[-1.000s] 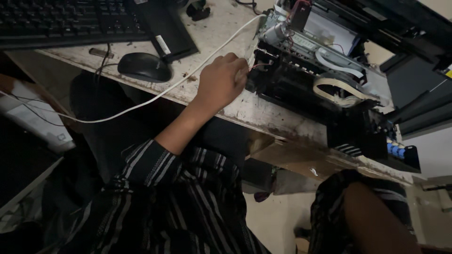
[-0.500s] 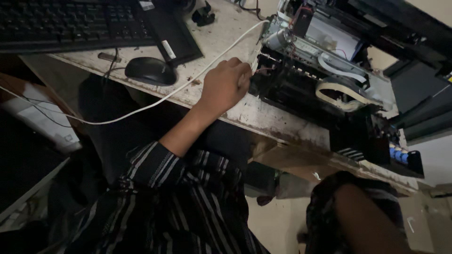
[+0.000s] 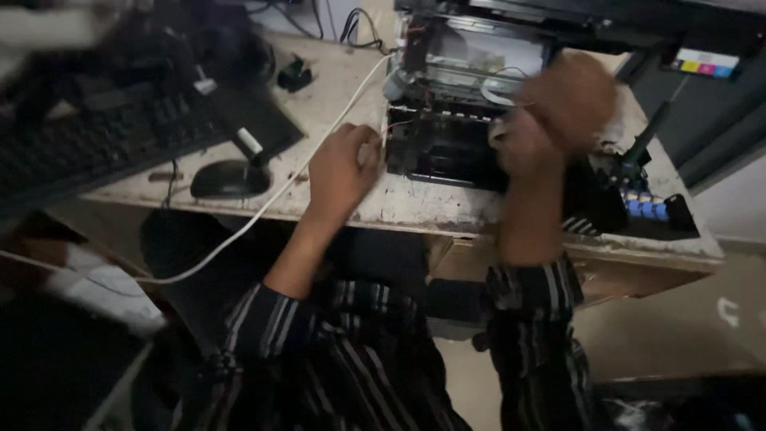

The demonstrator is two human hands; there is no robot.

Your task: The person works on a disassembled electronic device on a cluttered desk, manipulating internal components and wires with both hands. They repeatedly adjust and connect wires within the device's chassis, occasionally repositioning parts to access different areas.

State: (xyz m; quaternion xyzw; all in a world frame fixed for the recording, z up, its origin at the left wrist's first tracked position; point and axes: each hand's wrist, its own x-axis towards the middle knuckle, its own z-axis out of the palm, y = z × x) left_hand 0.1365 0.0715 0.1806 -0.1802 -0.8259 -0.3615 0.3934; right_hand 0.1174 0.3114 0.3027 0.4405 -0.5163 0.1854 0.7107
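Observation:
An opened printer (image 3: 455,104) with exposed insides sits on a worn white table (image 3: 415,207). My left hand (image 3: 339,172) rests on the table at the printer's left side, fingers curled against its frame near a thin red wire. My right hand (image 3: 558,108) is raised in front of the printer's right part; it is blurred and looks loosely closed, and I cannot tell whether it holds anything. A white flat ribbon cable (image 3: 499,96) loops inside the printer behind that hand.
A white cable (image 3: 263,203) runs from the printer across the table and off its front edge. A black mouse (image 3: 230,179) and black keyboard (image 3: 88,144) lie at the left. Ink tanks (image 3: 646,207) with blue caps sit at the right.
My right arm has come up from below the table to the printer's right side. The view has swung left. My left hand stays at the printer's left side.

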